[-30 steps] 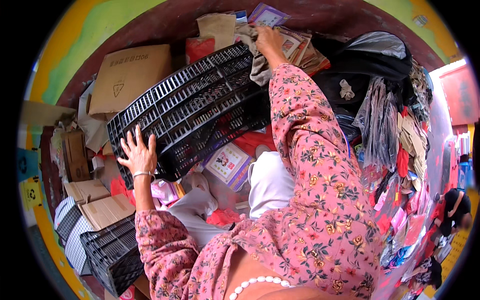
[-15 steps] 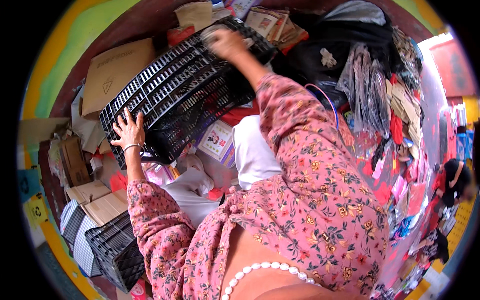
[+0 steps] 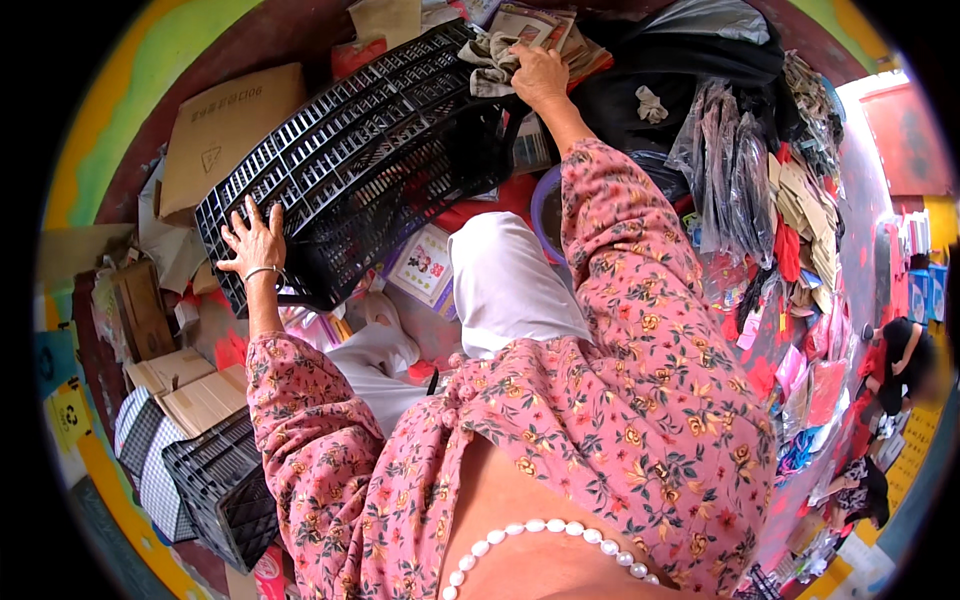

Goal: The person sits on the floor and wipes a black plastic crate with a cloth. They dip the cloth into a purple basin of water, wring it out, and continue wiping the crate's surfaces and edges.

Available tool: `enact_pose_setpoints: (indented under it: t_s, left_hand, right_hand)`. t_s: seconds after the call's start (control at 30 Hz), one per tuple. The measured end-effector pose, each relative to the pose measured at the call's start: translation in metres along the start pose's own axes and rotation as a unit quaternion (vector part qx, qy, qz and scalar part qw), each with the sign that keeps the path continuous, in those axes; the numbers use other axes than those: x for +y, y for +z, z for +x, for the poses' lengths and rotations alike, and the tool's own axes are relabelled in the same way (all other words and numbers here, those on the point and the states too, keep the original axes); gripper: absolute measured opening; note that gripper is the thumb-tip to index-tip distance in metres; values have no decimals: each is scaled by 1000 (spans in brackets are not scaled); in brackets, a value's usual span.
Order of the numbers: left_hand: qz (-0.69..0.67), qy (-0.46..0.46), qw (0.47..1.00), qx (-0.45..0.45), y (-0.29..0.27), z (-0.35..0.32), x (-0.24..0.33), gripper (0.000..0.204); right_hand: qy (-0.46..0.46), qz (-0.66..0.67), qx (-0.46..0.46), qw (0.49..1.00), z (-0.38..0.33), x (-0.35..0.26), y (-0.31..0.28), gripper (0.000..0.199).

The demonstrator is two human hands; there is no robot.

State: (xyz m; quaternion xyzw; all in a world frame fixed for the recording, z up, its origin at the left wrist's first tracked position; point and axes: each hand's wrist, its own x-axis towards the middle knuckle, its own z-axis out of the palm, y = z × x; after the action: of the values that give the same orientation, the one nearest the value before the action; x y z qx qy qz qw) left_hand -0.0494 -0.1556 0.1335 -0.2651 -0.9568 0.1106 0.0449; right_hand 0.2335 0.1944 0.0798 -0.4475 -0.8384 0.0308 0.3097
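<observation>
A large black slatted plastic crate (image 3: pixel 340 150) lies tilted across the space in front of me. My left hand (image 3: pixel 255 243) rests with fingers spread flat on its near left end. At the far right end, my right hand (image 3: pixel 542 75) grips a crumpled grey-beige cloth (image 3: pixel 492 65), which lies against the crate's corner. Under the crate's near side, a flat purple-edged picture box (image 3: pixel 422 265) shows beside my knee. Part of a purple round basin (image 3: pixel 547 210) shows below my right forearm.
A brown cardboard box (image 3: pixel 235 130) stands behind the crate. Flattened cartons (image 3: pixel 190 385) and a second black crate (image 3: pixel 220 490) lie at the left. Black bags (image 3: pixel 690 65) and plastic bundles (image 3: pixel 725 170) crowd the right. A person in dark clothes (image 3: pixel 903 360) is at the far right.
My right hand has moved right along the crate with the cloth, to its far corner. My left hand stays on the left end. The purple basin has come into view.
</observation>
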Motion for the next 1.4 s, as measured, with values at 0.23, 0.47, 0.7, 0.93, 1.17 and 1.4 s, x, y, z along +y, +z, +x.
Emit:
enact_pose_setpoints:
  t_s: [0.23,0.47,0.7,0.93,1.17,1.4]
  left_hand:
    - [-2,6,1000,0,5,10,-5,64]
    - [-4,-2,1000,-8,11,10,-15,63]
    - [12,10,999,38,11,7,-8,61]
    - [37,3,998,44,9,-2,-3,60]
    - [41,2,998,40,-2,-7,3,60]
    - [45,-30,998,11,-4,-16,-1,61]
  right_hand:
    - [38,192,-68,978,-37,-101,-8,16]
    - [-12,529,-148,836,-34,-133,-27,24]
    - [-11,545,62,836,63,-62,-125,23]
    - [-207,58,-44,976,19,-16,-60,29]
    - [-265,-177,-165,933,-1,-37,-41,16]
    - [-221,-208,-308,902,19,-70,-41,20]
